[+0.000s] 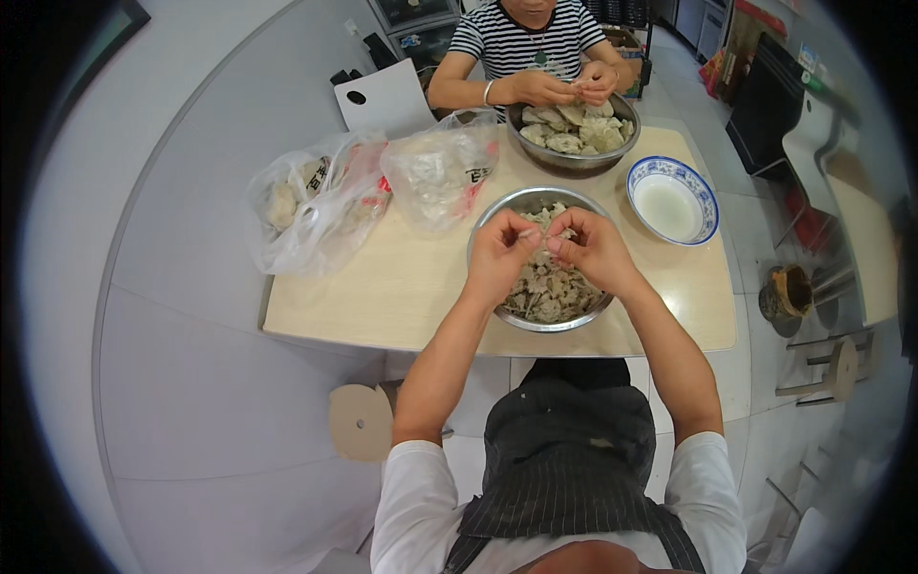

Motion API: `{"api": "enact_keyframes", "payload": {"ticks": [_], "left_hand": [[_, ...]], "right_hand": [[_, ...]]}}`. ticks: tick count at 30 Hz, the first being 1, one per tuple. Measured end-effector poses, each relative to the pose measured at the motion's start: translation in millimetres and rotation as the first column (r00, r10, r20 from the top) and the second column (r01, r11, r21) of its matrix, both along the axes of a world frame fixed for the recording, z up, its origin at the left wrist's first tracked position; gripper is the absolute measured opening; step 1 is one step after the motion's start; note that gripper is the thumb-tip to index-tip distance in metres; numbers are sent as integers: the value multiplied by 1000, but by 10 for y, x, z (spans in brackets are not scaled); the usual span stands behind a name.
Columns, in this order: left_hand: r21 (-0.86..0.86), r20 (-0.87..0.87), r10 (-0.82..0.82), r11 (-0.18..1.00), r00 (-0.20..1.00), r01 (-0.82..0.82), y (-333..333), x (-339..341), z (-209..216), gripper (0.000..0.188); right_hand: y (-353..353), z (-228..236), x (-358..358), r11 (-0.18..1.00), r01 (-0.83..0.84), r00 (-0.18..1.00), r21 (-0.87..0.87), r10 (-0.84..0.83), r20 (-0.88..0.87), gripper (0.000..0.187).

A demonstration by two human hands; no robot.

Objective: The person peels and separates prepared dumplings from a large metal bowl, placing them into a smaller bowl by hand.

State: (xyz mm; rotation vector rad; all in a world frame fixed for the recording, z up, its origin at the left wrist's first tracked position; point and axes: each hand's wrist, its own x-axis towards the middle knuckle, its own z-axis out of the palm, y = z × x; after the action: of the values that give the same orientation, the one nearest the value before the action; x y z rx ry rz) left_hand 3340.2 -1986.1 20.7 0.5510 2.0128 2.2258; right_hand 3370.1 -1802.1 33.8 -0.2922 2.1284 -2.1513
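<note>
Over a steel bowl (472, 251) near the table's front edge, my left hand (502, 251) and my right hand (591, 251) come together, fingertips pinched. A small pale piece (544, 236), apparently torn mushroom, shows between them, mostly covered by the fingers. Below, the bowl is filled with small greyish torn pieces (550, 290) of the same look. Farther back stands a second steel bowl (574, 165) with larger, flat pale pieces (566, 143), which look like oyster mushrooms.
Across the table (382, 292) a person in a striped top (535, 43) pinches something small above the far bowl. A blue-and-white bowl (672, 201) of cloudy liquid sits at the right. Plastic bags (320, 206) lie at the left, one overhanging the edge. A stool (361, 421) stands below.
</note>
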Motion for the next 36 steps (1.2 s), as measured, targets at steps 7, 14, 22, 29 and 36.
{"api": "enact_keyframes", "payload": {"ticks": [7, 14, 22, 29, 36], "left_hand": [[-51, 24, 29, 998, 999, -28, -119, -59, 154, 15], [-239, -120, -41, 971, 992, 11, -116, -86, 65, 11], [-406, -214, 234, 862, 948, -304, -203, -231, 100, 9], [-310, -94, -153, 943, 984, 117, -126, -91, 235, 16], [-544, -404, 24, 798, 915, -261, -274, -202, 171, 19]], "right_hand": [[-23, -40, 29, 988, 137, 985, -76, -144, -91, 12], [-102, 36, 25, 989, 90, 991, 113, -78, -109, 13], [-93, -161, 67, 984, 152, 985, -88, -158, -64, 13], [-142, -96, 34, 973, 121, 992, -195, -115, 45, 10], [22, 139, 63, 997, 22, 999, -68, -20, 41, 11]]}}
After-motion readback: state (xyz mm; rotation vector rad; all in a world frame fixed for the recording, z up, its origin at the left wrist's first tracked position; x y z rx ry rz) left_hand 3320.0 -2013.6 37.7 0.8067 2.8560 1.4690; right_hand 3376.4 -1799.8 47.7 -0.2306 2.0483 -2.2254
